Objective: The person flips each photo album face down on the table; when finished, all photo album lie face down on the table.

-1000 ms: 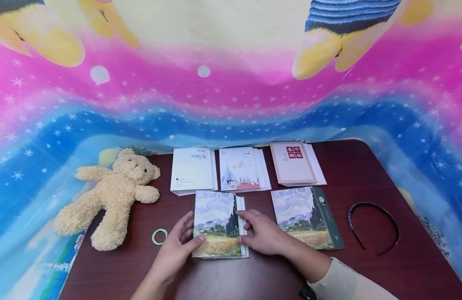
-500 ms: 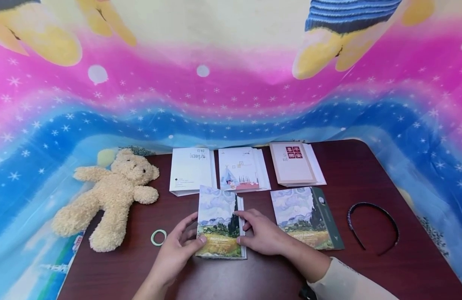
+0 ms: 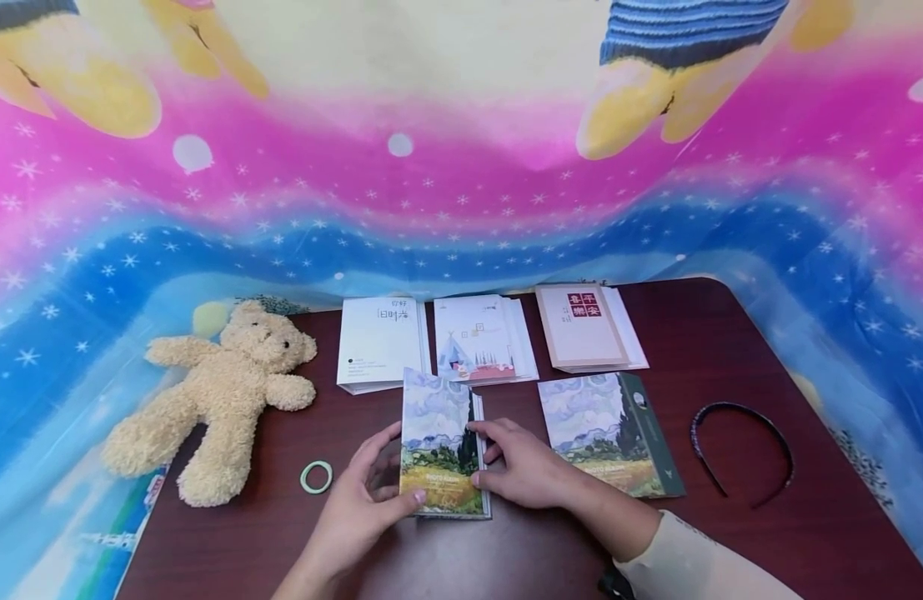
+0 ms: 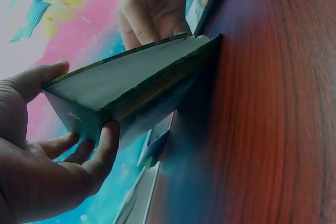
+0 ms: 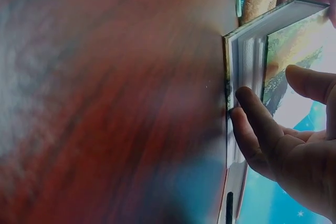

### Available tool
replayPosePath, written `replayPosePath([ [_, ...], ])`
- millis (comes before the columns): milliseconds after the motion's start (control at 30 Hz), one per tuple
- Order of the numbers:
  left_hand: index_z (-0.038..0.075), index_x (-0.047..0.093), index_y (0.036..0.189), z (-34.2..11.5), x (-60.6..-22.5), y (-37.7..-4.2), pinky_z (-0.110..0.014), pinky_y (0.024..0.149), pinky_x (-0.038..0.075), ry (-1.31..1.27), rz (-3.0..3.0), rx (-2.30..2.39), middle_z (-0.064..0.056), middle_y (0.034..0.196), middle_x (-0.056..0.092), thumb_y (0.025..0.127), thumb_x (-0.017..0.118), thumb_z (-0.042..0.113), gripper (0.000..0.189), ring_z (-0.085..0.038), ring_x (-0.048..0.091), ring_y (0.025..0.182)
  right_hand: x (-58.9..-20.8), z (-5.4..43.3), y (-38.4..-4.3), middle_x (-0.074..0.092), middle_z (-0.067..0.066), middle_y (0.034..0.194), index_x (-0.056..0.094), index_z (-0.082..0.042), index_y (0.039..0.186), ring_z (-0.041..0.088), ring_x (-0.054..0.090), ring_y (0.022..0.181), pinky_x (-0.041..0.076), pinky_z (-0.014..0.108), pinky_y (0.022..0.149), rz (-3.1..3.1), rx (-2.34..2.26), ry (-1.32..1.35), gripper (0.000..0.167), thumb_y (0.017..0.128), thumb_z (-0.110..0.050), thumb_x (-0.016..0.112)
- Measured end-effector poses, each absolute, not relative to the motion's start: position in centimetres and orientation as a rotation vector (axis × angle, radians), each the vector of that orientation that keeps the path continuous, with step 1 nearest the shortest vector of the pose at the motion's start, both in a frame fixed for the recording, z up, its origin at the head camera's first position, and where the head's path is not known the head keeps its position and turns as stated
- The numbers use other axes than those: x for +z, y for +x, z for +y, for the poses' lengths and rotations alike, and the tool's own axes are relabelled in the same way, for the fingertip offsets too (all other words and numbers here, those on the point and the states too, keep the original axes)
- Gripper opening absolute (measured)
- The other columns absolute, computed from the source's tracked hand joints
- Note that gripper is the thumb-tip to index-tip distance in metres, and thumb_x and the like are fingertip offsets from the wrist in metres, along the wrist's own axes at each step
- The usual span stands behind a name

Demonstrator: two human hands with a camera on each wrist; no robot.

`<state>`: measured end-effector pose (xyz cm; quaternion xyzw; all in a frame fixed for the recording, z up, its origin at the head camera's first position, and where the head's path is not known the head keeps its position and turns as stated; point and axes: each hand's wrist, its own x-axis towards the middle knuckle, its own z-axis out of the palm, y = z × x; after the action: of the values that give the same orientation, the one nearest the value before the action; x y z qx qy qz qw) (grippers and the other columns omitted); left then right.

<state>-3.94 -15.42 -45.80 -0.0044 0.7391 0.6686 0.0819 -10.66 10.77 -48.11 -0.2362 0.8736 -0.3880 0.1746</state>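
A photo album point(image 3: 440, 442) with a painted landscape cover is between both hands, its spine side raised and its page side low near the table. The left hand point(image 3: 359, 492) grips the spine side, thumb on the front cover and fingers under the back, as the left wrist view shows at the green spine point(image 4: 76, 116). At the opposite edge, the right hand point(image 3: 524, 467) has its thumb on the cover and its fingertips point(image 5: 244, 98) at the white pages point(image 5: 251, 61). A second album point(image 3: 592, 425) with matching artwork and a dark green strip lies right of them.
Three pale albums line the back: one with black writing point(image 3: 374, 346), one with a tent picture point(image 3: 476, 333), one with red squares point(image 3: 581, 337). A teddy bear point(image 3: 232, 392) and a light green ring point(image 3: 305, 477) lie left. A dark headband point(image 3: 719, 406) lies right on the brown table point(image 3: 739, 333).
The album's spine side has risen and shifted slightly right with the left hand, so the cover looks narrower. The right hand has stayed at the page edge.
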Motion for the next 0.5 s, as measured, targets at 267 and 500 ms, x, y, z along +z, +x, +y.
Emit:
replayPosePath([
  [267,0.019,0.041,0.158,-14.8,-45.3,-3.3,-0.034,0.09,0.059,0.105,2.266,1.968,-0.011,0.151,0.042,0.08,0.088,0.006,0.092,-0.032,0.057,0.124,-48.0,10.7,-10.8,0.058,0.013,0.132,0.049,-0.008,0.152,0.02,0.069,0.104,0.058,0.04,0.089,2.395,-1.184,-0.65,0.072,0.091,-0.027,0.08],
  [500,0.02,0.047,0.156,-14.2,-44.6,-2.9,-0.032,0.085,0.059,0.076,2.355,1.96,-0.009,0.148,0.047,0.078,0.09,0.007,0.09,-0.028,0.061,0.118,-48.0,10.6,-10.7,0.057,0.014,0.135,0.048,-0.007,0.152,0.022,0.07,0.105,0.059,0.032,0.086,2.353,-1.233,-0.66,0.07,0.093,-0.025,0.079],
])
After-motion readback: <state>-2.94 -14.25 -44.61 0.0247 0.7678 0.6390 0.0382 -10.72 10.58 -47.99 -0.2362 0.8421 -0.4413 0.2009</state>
